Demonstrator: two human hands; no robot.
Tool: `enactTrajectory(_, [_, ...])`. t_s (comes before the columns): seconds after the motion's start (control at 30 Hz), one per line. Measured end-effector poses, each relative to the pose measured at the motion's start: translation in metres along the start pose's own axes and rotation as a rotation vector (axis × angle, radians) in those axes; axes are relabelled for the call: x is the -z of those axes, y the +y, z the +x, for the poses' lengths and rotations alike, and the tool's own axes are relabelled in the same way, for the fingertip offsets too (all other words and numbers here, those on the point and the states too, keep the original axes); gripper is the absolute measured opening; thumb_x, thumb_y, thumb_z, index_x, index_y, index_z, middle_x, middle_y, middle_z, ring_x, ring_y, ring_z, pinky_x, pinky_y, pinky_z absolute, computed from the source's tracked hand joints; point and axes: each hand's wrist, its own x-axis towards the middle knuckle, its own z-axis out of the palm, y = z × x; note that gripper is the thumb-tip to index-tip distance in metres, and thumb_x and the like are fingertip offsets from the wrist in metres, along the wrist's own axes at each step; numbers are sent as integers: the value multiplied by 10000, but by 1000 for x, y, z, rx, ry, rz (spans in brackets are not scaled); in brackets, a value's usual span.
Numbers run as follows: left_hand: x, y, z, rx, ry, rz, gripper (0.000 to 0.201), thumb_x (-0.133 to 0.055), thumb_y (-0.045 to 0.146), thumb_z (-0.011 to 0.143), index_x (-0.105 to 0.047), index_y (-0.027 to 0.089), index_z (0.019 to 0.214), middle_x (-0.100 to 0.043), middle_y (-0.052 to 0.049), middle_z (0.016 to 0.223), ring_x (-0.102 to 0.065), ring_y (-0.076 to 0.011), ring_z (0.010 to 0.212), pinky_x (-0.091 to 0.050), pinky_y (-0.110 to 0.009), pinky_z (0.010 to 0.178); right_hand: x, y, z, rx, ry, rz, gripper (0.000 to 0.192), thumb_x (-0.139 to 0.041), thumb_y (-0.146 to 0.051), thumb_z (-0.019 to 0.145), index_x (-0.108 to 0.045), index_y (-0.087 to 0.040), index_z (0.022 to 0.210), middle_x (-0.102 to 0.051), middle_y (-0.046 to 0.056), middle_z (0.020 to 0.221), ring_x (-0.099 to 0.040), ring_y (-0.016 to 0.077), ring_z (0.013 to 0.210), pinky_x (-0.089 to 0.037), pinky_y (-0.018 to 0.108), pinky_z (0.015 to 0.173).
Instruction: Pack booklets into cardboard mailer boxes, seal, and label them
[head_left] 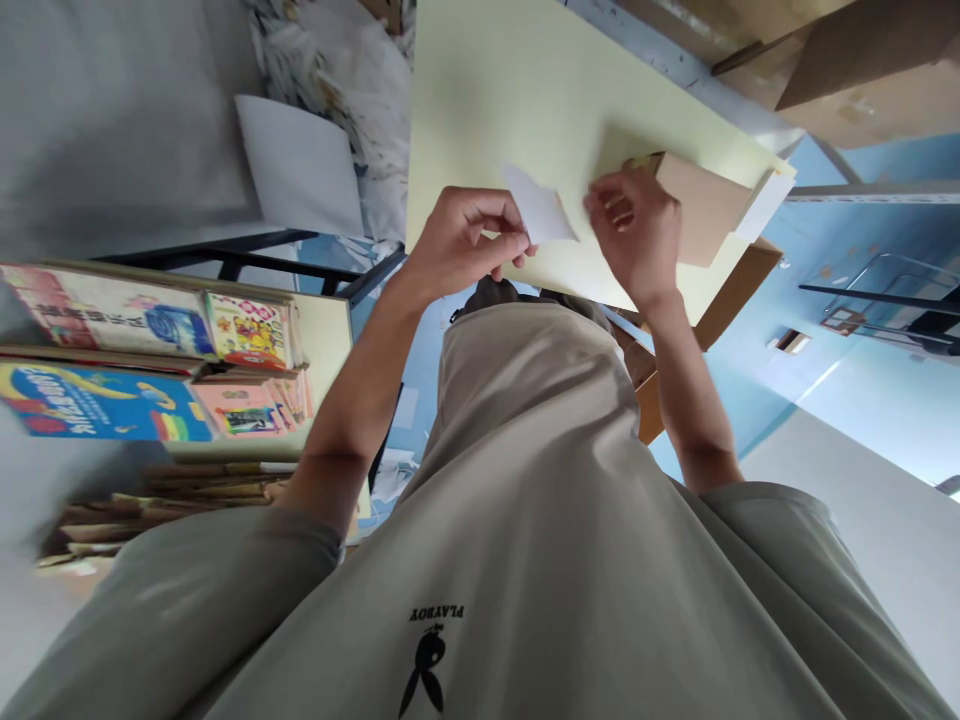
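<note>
A small white piece of paper (546, 208) is pinched by its near edge between the thumb and fingers of my left hand (480, 235), above the pale yellow table (480, 90). To the right, my right hand (637, 228) hovers with its fingers curled in toward the thumb, slightly blurred. It is apart from the paper, and I cannot make out whether anything small is in its fingertips. Just beyond that hand a brown cardboard box (705, 205) lies on the table, partly covered by the hand. A white strip (763, 205) sits at the box's right end.
Printed booklets and boxes (105, 400) are stacked on a surface at left, with flattened cardboard (172, 495) below. Crumpled white plastic (349, 80) and a white sheet (300, 165) are beside the table. Large cardboard boxes (870, 75) stand beyond its far edge.
</note>
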Motion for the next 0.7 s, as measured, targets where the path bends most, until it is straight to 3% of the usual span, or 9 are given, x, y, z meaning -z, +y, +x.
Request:
enactTrajectory(0.1, [4, -1, 0, 41, 0, 76, 395, -946, 535, 976, -724, 219, 893, -749, -37, 838, -760, -192, 808, -564, -289, 613, -2, -35, -28, 155, -81, -5, 168, -818, -457, 1102, -831, -327, 996, -824, 36, 1092, -713, 184, 785, -624, 392, 787])
enactTrajectory(0.2, [6, -2, 0, 15, -5, 120, 280, -913, 409, 977, -731, 214, 890, -756, -32, 859, -748, -175, 809, -528, -269, 601, -8, -53, -46, 200, -153, -100, 125, -832, -439, 1090, -840, -324, 1041, -815, 42, 1145, -714, 192, 780, -632, 404, 810])
enactTrajectory(0.4, [6, 3, 4, 29, -15, 189, 171, -874, 288, 883, -715, 230, 855, -760, -20, 827, -773, -207, 847, -572, -291, 673, -23, -48, -47, 152, -165, -240, 135, -831, -444, 1093, -815, -314, 1059, -822, 62, 1204, -800, 251, 971, -636, 378, 811])
enactTrajectory(0.57, [3, 4, 9, 3, -31, 236, 155, -841, 331, 860, -721, 234, 847, -787, -31, 840, -770, -221, 858, -570, -296, 688, -24, -43, -43, 155, -136, -240, 62, -811, -338, 1071, -784, -309, 1022, -815, 52, 1138, -785, 243, 950, -612, 362, 781])
enactTrajectory(0.7, [13, -17, 17, 20, -25, 358, 132, -821, 340, 834, -728, 247, 815, -794, -28, 825, -753, -228, 844, -564, -314, 714, -27, -33, -40, 161, -74, -257, 51, -784, -267, 1026, -762, -294, 988, -807, 49, 1053, -756, 226, 864, -614, 369, 781])
